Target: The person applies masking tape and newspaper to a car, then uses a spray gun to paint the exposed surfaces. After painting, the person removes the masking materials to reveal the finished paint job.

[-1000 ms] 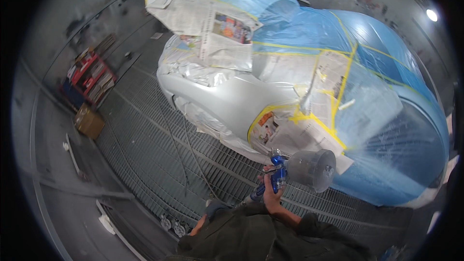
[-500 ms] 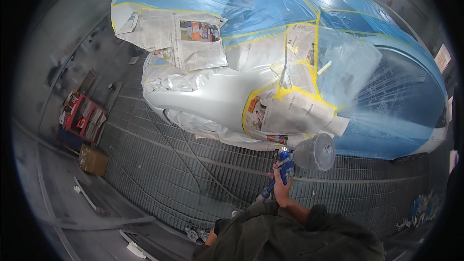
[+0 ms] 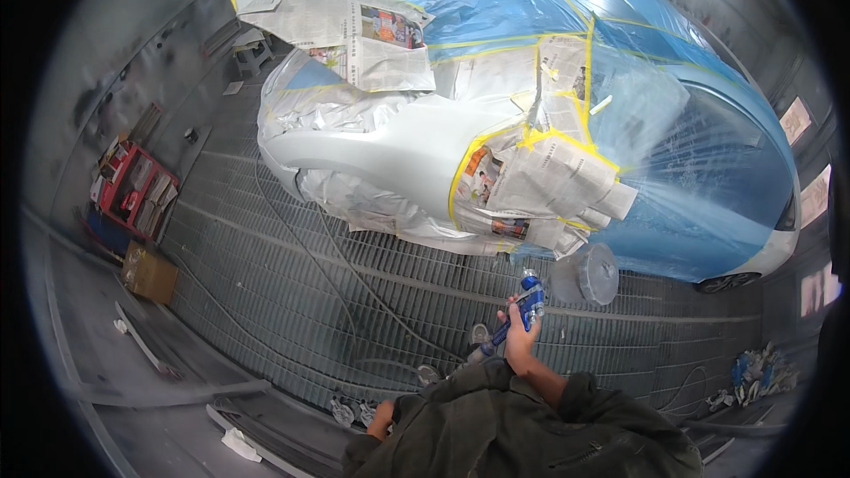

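My right hand (image 3: 520,345) grips a blue spray gun (image 3: 531,301) with a translucent cup (image 3: 598,274) on its side, held in front of my body at the lower middle. My left hand (image 3: 383,418) hangs low beside my dark jacket, its fingers too small and partly hidden to read. Beyond the gun is a car with a bare silver-white fender panel (image 3: 390,150), bordered by newspaper (image 3: 549,186) and yellow tape (image 3: 588,80). Blue plastic sheeting (image 3: 691,212) covers the right side and top of the car.
At left stand a red shelf unit (image 3: 133,186) with papers and a cardboard box (image 3: 147,273). Hoses cross the grated floor (image 3: 266,283). A pile of crumpled wrappings (image 3: 761,376) lies at lower right, and a stool (image 3: 252,57) stands behind the car.
My view has swung, so the car appears further left and higher in the picture. My right hand and the gun sit slightly further right, with more grating showing below the car.
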`<action>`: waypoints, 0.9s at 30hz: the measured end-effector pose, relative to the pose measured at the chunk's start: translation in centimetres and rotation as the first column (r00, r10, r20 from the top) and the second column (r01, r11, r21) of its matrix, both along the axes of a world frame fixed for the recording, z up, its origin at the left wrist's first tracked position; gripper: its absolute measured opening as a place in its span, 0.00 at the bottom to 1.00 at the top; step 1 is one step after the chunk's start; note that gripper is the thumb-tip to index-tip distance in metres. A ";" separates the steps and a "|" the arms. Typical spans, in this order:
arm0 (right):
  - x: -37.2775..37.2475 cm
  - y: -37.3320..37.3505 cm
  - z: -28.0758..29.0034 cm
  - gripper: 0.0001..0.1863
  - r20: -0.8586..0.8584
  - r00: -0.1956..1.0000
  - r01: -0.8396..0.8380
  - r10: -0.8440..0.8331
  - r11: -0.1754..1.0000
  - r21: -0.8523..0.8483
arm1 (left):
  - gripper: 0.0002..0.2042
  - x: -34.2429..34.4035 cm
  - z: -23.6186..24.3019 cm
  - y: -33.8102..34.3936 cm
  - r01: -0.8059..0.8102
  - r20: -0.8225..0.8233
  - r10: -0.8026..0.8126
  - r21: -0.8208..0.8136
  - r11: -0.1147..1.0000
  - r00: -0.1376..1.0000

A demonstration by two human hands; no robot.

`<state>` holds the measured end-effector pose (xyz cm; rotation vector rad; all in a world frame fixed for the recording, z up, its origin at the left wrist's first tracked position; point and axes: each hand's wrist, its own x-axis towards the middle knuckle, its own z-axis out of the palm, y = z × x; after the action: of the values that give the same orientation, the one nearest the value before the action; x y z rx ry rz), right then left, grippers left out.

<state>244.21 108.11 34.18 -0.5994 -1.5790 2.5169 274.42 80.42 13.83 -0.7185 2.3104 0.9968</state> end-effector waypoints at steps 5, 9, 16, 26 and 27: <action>2.2 -0.4 -0.3 0.16 0.022 0.999 0.030 -0.031 0.999 0.035 | 0.23 0.7 -0.3 -1.2 0.079 -0.027 -0.078 0.023 0.997 0.997; 3.3 -0.9 -0.4 0.17 0.013 1.000 0.015 -0.015 0.999 0.051 | 0.23 1.6 -0.4 -2.2 0.080 -0.046 -0.075 0.127 0.989 0.996; 3.9 -2.3 -0.2 0.16 0.019 1.000 0.015 -0.016 0.997 0.078 | 0.20 2.7 0.7 -2.3 0.018 -0.020 -0.016 0.126 0.992 1.000; 3.6 -3.1 -0.9 0.15 -0.009 0.998 -0.058 0.060 0.985 0.161 | 0.20 1.1 0.5 -1.6 -0.121 0.127 0.100 0.167 0.979 0.987; 3.4 -3.4 -1.1 0.15 0.000 0.998 -0.066 0.067 0.986 0.154 | 0.20 1.3 0.1 -1.9 -0.125 0.137 0.106 0.136 0.983 0.985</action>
<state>247.64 104.73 33.08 -0.5284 -1.7992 2.4101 275.69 78.50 13.89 -0.8399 2.0820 1.1230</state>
